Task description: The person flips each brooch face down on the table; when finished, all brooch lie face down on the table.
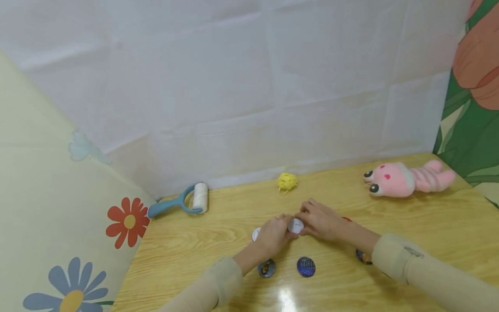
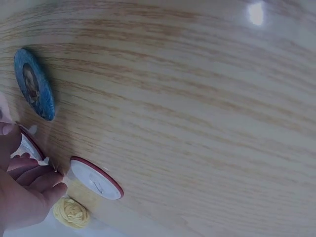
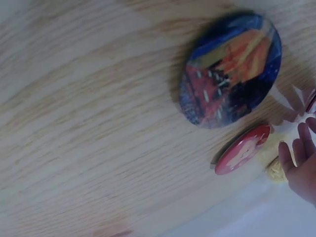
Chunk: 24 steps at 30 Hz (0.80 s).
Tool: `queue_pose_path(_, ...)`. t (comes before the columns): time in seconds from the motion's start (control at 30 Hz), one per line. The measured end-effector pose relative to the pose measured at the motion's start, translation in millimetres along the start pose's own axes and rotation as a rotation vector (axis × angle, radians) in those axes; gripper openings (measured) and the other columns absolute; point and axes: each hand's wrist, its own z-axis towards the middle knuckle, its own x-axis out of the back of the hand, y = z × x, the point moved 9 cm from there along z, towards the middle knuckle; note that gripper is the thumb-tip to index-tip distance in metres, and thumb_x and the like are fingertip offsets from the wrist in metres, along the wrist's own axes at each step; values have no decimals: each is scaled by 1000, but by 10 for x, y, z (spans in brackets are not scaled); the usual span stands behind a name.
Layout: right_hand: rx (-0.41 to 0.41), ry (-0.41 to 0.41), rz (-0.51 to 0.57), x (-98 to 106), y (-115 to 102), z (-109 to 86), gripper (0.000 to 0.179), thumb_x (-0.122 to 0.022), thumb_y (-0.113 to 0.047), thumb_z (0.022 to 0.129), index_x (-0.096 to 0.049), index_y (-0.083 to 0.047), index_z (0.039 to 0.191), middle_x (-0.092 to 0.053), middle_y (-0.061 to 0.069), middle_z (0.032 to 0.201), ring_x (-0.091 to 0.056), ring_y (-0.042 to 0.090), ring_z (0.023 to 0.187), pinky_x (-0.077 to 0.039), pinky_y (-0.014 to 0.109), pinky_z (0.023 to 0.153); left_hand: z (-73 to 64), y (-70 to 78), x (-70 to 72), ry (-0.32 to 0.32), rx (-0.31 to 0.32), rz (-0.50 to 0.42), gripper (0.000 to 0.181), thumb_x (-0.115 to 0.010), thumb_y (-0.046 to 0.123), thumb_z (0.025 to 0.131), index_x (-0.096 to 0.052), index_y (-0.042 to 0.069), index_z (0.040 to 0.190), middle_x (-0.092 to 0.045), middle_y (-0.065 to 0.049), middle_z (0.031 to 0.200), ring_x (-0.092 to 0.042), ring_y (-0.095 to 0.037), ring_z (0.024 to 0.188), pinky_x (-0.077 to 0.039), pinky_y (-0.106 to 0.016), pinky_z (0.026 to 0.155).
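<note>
Over the middle of the table, a round pin badge (image 1: 296,226) with its white back showing is pinched between both hands. My left hand (image 1: 273,236) grips its left edge, while the right hand (image 1: 317,220) holds the right side. Scraps of clear film (image 3: 291,98) show beside the badge in the right wrist view. Near the left hand lies another badge (image 2: 96,178), white back up with a red rim. A blue badge (image 1: 306,266) and a grey-blue badge (image 1: 267,268) rest closer to me. By the right forearm are a red badge (image 3: 243,149) and a blue-and-orange badge (image 3: 232,71), both partly hidden in the head view.
A yellow bundle of strands (image 1: 287,182) sits behind the hands. At the back left is a lint roller (image 1: 200,198) with a blue handle. A pink plush toy (image 1: 397,180) lies at the back right. White sheeting (image 1: 234,108) hangs along the table's rear edge.
</note>
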Motion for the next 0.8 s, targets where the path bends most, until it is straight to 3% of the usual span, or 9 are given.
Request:
queue_pose_path(0.13, -21, 45, 10, 118, 72, -67, 35, -69, -30, 91, -67, -2, 111, -57, 8, 100, -50, 21, 91, -49, 34, 75, 49, 22, 22, -3, 12, -6, 40, -71, 34, 90, -62, 3, 114, -66, -8, 99, -64, -19, 81, -53, -25, 65)
queue_pose_path(0.23, -39, 55, -8, 261, 144, -165, 30, -69, -26, 91, -67, -2, 109, -57, 7, 98, -51, 20, 89, -50, 33, 72, 102, 94, 39, -14, 0, 38, 46, -67, 38, 92, -61, 3, 120, -65, -13, 115, -64, -26, 102, -54, -34, 84)
queue_pose_path(0.33, -72, 36, -17, 396, 255, -283, 30, -70, -25, 90, -67, -2, 109, -57, 6, 96, -52, 19, 86, -50, 31, 69, 178, 203, 54, -36, -33, 97, 50, -63, 43, 93, -61, 1, 122, -60, -16, 129, -56, -31, 121, -42, -42, 103)
queue_pose_path(0.4, -99, 11, -23, 466, 342, -368, 32, -71, -26, 89, -67, -2, 110, -57, 6, 97, -53, 18, 85, -51, 31, 68, 243, 281, 56, -57, -48, 125, 55, -61, 46, 94, -60, -1, 123, -58, -17, 132, -51, -30, 126, -35, -44, 109)
queue_pose_path(0.6, -139, -114, -30, 549, 544, -632, 51, -76, -40, 83, -65, -1, 114, -56, 5, 97, -52, 17, 85, -51, 33, 70, 425, 482, -38, -111, -57, 137, 66, -60, 51, 93, -54, -2, 132, -56, -17, 134, -50, -27, 128, -33, -39, 111)
queue_pose_path(0.8, -186, -197, 42, 510, 651, -863, 63, -77, -49, 77, -63, -2, 117, -56, 5, 100, -53, 19, 89, -51, 37, 75, 508, 618, -207, -107, -76, 93, 61, -61, 54, 90, -59, 1, 119, -63, -14, 120, -59, -24, 112, -44, -30, 100)
